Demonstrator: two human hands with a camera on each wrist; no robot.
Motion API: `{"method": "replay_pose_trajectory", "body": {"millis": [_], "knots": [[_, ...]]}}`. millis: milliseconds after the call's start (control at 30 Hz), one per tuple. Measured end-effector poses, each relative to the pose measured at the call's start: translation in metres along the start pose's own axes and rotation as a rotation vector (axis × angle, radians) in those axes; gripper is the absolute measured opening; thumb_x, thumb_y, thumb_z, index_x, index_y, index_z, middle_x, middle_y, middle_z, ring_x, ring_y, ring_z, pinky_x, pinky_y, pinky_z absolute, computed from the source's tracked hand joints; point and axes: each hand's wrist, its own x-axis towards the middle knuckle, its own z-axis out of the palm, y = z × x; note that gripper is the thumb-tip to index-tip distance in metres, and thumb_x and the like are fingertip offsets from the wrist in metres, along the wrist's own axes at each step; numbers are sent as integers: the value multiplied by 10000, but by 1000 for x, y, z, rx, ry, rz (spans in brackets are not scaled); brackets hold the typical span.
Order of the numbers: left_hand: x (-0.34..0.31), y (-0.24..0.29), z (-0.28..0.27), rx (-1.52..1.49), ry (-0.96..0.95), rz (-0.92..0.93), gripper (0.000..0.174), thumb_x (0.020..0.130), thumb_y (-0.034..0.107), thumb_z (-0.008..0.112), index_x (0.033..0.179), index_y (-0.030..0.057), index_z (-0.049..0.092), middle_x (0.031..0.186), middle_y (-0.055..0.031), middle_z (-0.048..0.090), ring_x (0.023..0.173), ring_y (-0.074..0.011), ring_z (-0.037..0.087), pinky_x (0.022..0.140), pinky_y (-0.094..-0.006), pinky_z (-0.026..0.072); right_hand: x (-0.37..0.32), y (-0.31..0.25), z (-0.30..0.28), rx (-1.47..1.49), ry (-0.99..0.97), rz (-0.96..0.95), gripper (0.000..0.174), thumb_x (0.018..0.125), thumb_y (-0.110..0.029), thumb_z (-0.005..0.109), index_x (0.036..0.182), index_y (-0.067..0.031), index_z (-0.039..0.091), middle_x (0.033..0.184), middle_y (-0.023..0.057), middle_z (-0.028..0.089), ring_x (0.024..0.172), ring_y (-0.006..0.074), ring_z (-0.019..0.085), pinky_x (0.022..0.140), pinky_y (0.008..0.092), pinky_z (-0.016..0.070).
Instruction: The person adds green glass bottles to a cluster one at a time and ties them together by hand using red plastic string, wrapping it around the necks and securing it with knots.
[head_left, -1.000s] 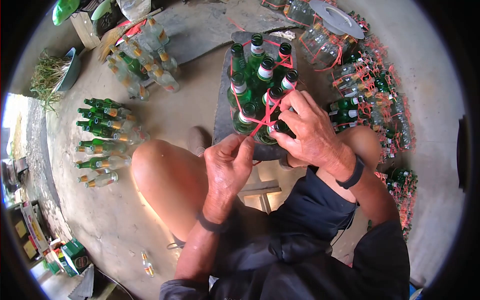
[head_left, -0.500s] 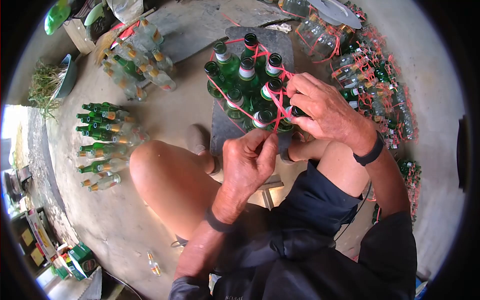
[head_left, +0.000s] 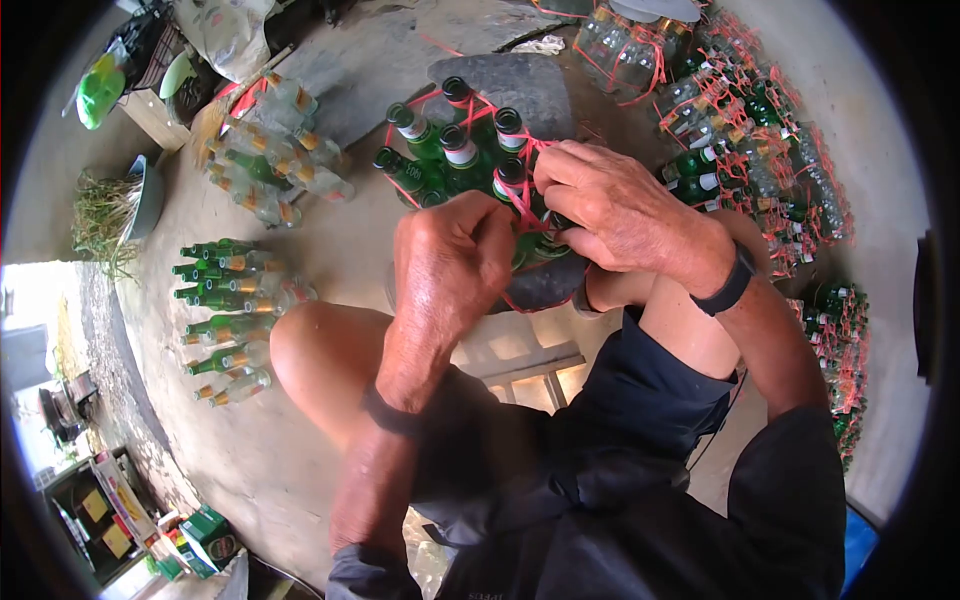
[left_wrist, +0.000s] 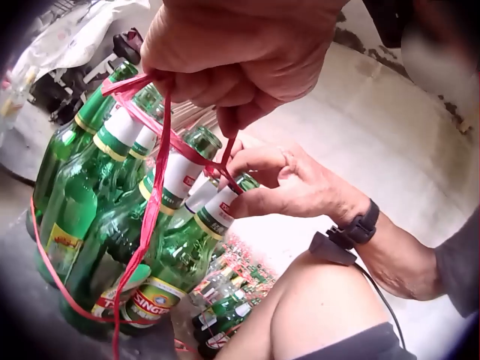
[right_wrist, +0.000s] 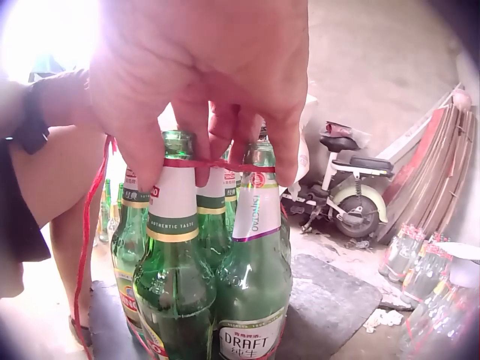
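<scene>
Green glass bottles (head_left: 461,160) stand upright in a tight cluster on a dark slab (head_left: 540,85), with red twine (left_wrist: 154,187) around their necks and lower bodies. My left hand (head_left: 452,255), fingers curled, grips the twine above the near side of the cluster; in the left wrist view twine runs down from that hand (left_wrist: 240,52). My right hand (head_left: 625,205) is at the right-hand bottle necks. In the right wrist view the fingers of that hand (right_wrist: 202,82) reach round two necks, where the twine (right_wrist: 217,163) crosses their labels. My left hand hides some nearer bottles in the head view.
Loose bottles (head_left: 230,280) stand on the floor at left, with more clear ones (head_left: 275,155) behind them. Twine-bound bundles (head_left: 770,150) line the right wall. A planter (head_left: 146,205) sits far left. A parked scooter (right_wrist: 356,195) shows in the right wrist view.
My left hand has risen and moved left over the near bottles, covering some of them. My right hand has shifted slightly left, staying at the necks. The cluster appears further left in the head view.
</scene>
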Motion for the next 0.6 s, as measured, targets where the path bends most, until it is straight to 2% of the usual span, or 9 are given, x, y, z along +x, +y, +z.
{"method": "replay_pose_trajectory", "body": {"millis": [67,200,267,400,500,567,600], "knots": [[8,-4,-1,60,-40,12,138,982,50,682,948,-59,760,694,-52,677,673,-48,563,599,-288,478,-1,0,2,-14,-5,23,311,677,-71,814,910,14,627,1088,131,582,1102,366,627,926,464,546],[18,-5,1,137,-35,27,137,969,51,688,940,-58,766,668,-60,669,651,-48,555,588,-291,474,-3,1,3,-4,-13,15,322,676,-87,828,913,11,632,1096,131,587,1133,371,630,953,470,543],[22,-7,2,149,-23,-43,114,894,65,693,841,-4,766,723,-206,704,623,-329,715,632,-410,552,-3,2,3,-6,0,-5,324,689,-103,843,907,7,630,1106,131,591,1153,372,629,961,469,546],[20,-17,0,175,-5,-50,107,903,90,719,891,17,797,739,-205,712,653,-324,728,657,-411,559,-4,2,3,12,18,4,318,706,-112,852,900,3,628,1111,130,594,1162,368,629,972,467,546],[15,-13,-4,175,-29,-149,107,912,118,744,937,45,818,768,-203,728,702,-333,751,683,-409,566,-5,3,4,15,12,12,318,709,-112,856,903,-1,629,1107,122,593,1145,358,630,989,465,542],[13,-15,-5,207,-3,-119,119,926,135,749,973,60,829,790,-201,739,707,-323,757,685,-401,566,-6,7,7,-1,61,-52,280,704,-118,816,885,-23,625,1054,116,576,1062,327,615,891,451,545],[11,-15,-5,209,-5,-117,119,926,135,749,973,60,829,790,-201,739,707,-323,757,685,-401,566,-6,7,7,-1,64,-50,280,704,-118,816,885,-23,625,1054,116,576,1062,327,615,891,451,545]]}}
